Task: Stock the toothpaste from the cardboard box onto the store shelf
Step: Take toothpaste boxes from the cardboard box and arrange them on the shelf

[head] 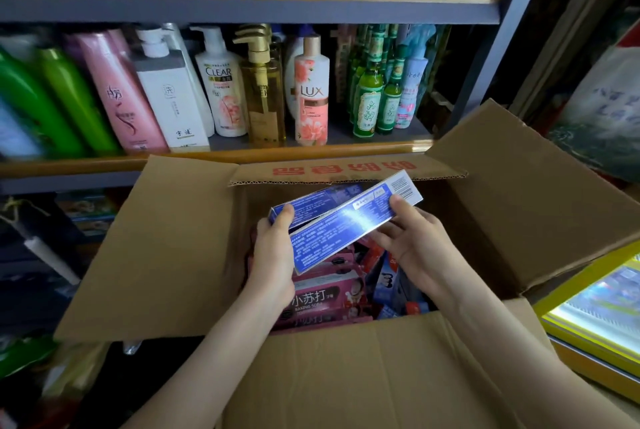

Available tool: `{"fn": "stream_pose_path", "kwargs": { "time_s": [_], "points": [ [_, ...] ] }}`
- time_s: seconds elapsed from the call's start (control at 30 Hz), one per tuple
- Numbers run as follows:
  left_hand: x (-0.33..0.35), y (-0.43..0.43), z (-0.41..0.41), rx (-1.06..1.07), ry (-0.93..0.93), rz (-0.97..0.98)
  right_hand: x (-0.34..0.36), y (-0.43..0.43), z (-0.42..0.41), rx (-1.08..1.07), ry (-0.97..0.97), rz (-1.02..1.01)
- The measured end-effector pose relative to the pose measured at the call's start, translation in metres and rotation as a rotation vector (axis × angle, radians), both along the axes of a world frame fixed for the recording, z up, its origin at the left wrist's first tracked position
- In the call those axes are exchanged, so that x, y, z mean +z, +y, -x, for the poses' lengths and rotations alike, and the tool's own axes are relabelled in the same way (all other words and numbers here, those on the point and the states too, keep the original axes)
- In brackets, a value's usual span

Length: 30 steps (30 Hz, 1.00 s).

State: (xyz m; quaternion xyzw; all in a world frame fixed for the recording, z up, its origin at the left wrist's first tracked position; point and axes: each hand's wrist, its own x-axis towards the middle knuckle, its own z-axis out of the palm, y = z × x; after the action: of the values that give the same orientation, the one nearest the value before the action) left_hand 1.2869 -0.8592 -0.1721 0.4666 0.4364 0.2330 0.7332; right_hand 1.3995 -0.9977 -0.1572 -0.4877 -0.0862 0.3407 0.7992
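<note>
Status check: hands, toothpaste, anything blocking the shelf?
Both busy: left hand and right hand grip two blue toothpaste boxes over the open cardboard box. More inside: pink cartons. Ahead, shelf full of bottles.

Dim wide-angle view, glare on the blue toothpaste carton [351,222], blurred, bowed edges.

One head view, wide-angle. Looks forward and down from close above the open box [346,376]. Faces the shelf [104,165] head-on, just behind box. Frame edges bowed; left margin blurred.
</note>
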Motion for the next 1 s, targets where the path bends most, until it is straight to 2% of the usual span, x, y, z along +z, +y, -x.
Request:
{"fn": "stream_pose_path", "kwargs": {
  "time_s": [0.1, 0.17, 0.27, 0.37, 0.47, 0.6, 0.67, 0.77, 0.87, 1.0],
  "points": [
    [-0.001, -0.002, 0.004, 0.018, 0.006, -0.064, -0.005, 0.000, 0.000, 0.057, 0.027, 0.077],
    [-0.002, 0.001, 0.008, -0.006, 0.052, -0.115, -0.004, -0.008, -0.006, 0.178, -0.045, 0.218],
    [-0.005, 0.012, 0.012, -0.034, 0.108, -0.118, -0.006, -0.025, -0.017, 0.385, -0.295, 0.512],
    [-0.009, 0.022, 0.014, -0.080, 0.159, -0.124, -0.015, -0.036, -0.027, 0.490, -0.499, 0.697],
    [-0.013, 0.025, 0.015, -0.122, 0.221, -0.222, -0.025, -0.040, -0.032, 0.658, -0.682, 0.857],
    [-0.019, 0.028, 0.014, -0.148, 0.294, -0.366, -0.041, -0.034, -0.037, 0.921, -1.061, 1.187],
    [-0.023, 0.028, 0.015, -0.160, 0.323, -0.392, -0.047, -0.029, -0.041, 1.140, -1.113, 1.214],
    [-0.028, 0.029, 0.016, -0.174, 0.363, -0.418, -0.054, -0.021, -0.045, 1.406, -1.090, 1.195],
    [-0.031, 0.030, 0.018, -0.178, 0.395, -0.471, -0.060, -0.019, -0.047, 1.415, -1.117, 1.206],
    [-0.033, 0.029, 0.021, -0.196, 0.363, -0.465, -0.057, -0.023, -0.049, 1.095, -1.116, 1.191]
  ]
}}
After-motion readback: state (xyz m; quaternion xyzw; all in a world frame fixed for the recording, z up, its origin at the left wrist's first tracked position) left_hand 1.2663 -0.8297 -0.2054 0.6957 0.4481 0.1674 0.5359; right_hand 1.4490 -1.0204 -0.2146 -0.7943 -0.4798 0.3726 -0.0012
